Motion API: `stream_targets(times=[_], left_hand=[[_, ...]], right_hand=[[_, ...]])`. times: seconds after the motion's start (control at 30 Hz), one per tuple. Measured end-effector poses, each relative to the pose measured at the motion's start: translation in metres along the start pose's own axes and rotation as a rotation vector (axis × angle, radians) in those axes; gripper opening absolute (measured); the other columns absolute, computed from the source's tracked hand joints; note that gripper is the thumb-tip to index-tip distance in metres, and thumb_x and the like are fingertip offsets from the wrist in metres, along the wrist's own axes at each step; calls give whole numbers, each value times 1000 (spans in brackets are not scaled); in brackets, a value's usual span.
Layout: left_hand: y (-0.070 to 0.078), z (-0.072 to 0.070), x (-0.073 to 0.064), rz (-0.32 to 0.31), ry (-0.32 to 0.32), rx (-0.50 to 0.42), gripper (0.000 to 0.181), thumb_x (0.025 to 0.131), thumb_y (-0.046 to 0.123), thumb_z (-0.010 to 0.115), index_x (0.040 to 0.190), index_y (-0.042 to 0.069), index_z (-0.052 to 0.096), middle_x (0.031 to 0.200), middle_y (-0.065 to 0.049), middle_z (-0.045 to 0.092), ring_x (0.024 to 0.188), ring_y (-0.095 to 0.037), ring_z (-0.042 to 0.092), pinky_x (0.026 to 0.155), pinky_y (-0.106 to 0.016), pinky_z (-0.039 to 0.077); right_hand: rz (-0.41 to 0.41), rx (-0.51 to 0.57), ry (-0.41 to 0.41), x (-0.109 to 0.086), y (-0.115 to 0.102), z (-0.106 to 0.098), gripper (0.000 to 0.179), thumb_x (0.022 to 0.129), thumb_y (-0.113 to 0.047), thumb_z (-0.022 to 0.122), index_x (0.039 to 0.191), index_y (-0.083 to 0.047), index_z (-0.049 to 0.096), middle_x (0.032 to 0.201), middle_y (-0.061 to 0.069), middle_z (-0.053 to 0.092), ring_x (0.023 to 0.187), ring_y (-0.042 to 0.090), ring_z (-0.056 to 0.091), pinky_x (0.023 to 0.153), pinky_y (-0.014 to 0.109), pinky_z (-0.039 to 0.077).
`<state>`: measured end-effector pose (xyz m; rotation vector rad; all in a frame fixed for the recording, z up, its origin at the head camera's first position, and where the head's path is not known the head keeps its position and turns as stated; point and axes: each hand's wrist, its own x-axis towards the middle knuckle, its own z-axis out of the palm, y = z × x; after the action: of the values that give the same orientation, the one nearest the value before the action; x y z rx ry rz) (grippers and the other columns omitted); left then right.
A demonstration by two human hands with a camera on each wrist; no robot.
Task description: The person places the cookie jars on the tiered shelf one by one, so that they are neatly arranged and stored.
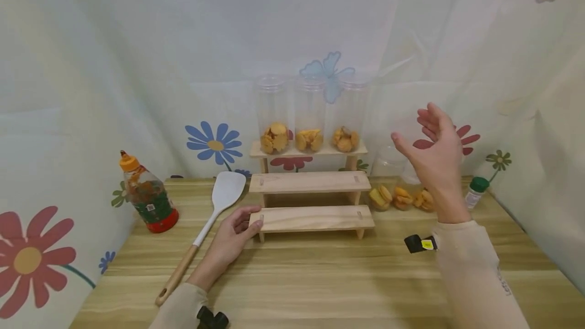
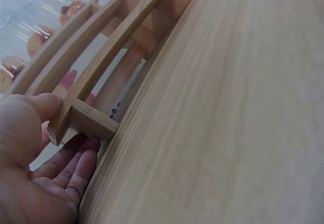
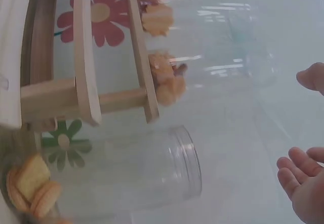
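Observation:
A three-tier wooden display rack (image 1: 315,182) stands mid-table. My left hand (image 1: 232,235) holds the left end of its lowest step, and in the left wrist view the thumb lies at the board's end while the fingers curl beside the leg (image 2: 93,119). On the top step stand three tall clear jars (image 1: 311,108) partly filled with biscuits. My right hand (image 1: 439,156) is raised with nothing in it, thumb spread from the fingers. Behind and below it, clear jars with sandwich biscuits (image 1: 381,197) stand on the table right of the rack, partly hidden by that hand.
Left of the rack lies a white spatula (image 1: 228,189) with a wooden handle. A sauce bottle (image 1: 151,197) with an orange cap stands at the far left. On the right is a small green-capped bottle (image 1: 477,192). A flower-printed curtain (image 1: 219,24) hangs behind the table.

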<state>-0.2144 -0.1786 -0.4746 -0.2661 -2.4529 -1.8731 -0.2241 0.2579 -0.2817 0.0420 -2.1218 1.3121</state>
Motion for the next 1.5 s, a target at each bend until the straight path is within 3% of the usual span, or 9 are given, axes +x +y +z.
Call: stream_targets(times=[0.23,0.33,0.47,0.73,0.87,1.03,1.5], left_hand=[[1,0,1,9,-9,3,44,109,25,77,149,11,67,153,-15,67,134,-29,66,106,-26,53],[0,-1,1,15,-11,4,44,109,25,77,149,11,67,153,-15,67,134,-29,66,107,-28,53],[-1,-2,1,10,-6,3,44,109,26,77,149,12,67,152,-14,67,133,-29,66,107,-27,53],[-4,-3,-1,5,-5,5,45,108,27,78,149,12,68,150,-13,69,130,-27,67,105,-26,53],[-2,-3,-1,6,-5,4,45,108,25,78,149,10,68,147,-14,71,127,-27,67,104,-26,54],[-1,-2,-1,10,-10,8,44,108,25,78,149,11,68,145,-14,71,126,-27,68,103,-27,54],[-3,-2,1,20,-7,10,44,108,25,78,148,11,68,146,-15,71,126,-26,68,103,-26,54]], right_hand=[[64,48,50,-9,14,-37,98,95,-22,92,174,-29,36,170,-2,50,152,19,46,124,28,38],[108,38,66,-12,21,-48,99,96,-21,90,176,-29,33,173,-1,46,158,19,42,129,29,31],[161,26,70,-14,30,-55,98,98,-23,88,177,-26,29,177,1,41,163,21,36,133,29,25],[192,44,120,-9,56,-66,92,102,-23,84,177,-25,30,178,-1,38,164,16,34,132,24,26],[250,31,115,-6,71,-68,95,102,-31,84,178,-28,27,180,-3,35,166,14,32,133,25,25],[315,2,89,-5,94,-67,98,102,-37,83,179,-28,22,183,-3,29,169,19,27,136,37,23],[369,-53,12,-7,144,-51,98,103,-38,82,179,-19,23,183,11,29,167,35,31,134,46,30]])
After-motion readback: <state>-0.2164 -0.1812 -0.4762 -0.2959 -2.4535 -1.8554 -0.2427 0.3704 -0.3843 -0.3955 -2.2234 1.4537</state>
